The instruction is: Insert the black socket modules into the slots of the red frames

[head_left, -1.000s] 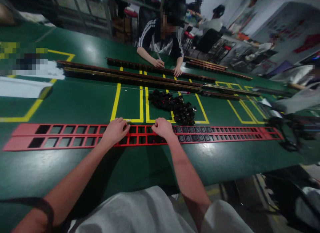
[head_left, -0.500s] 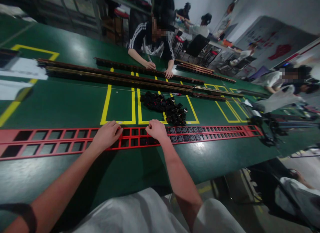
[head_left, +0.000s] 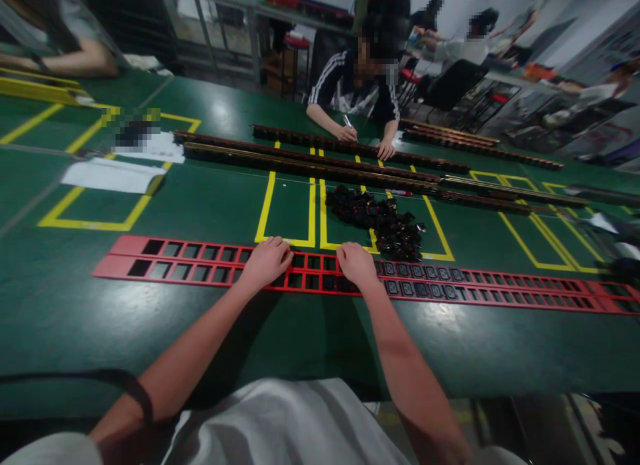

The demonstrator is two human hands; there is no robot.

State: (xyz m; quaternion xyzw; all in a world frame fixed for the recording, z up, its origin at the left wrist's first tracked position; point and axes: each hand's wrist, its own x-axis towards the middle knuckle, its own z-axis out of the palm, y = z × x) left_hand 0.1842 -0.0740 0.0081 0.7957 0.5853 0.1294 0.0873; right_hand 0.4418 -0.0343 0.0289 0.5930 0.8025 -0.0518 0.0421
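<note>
A long red slotted strip [head_left: 197,252] lies across the green table in front of me, with two rows of openings. My left hand [head_left: 267,260] is on it near the middle, fingers curled over the rails. A short way right, my right hand [head_left: 357,264] rests on the same strip with its fingers bent inward. Black sockets [head_left: 417,271] fill several openings just right of that hand, and a few dark ones sit lower between the hands. What the fingertips press or hold is partly hidden. Beyond the right hand is a heap of black sockets [head_left: 380,218].
Long dark rails [head_left: 310,165] lie across the table behind the heap. Opposite me a person [head_left: 355,85] holds a pen over another rail. Yellow tape [head_left: 265,208] marks boxes on the table [head_left: 220,212]. White papers [head_left: 113,175] lie at left, near another person's arm [head_left: 85,58].
The view has swung left, so the scene sits further right and the strip's left end shows. Both hands keep about the same places on the strip.
</note>
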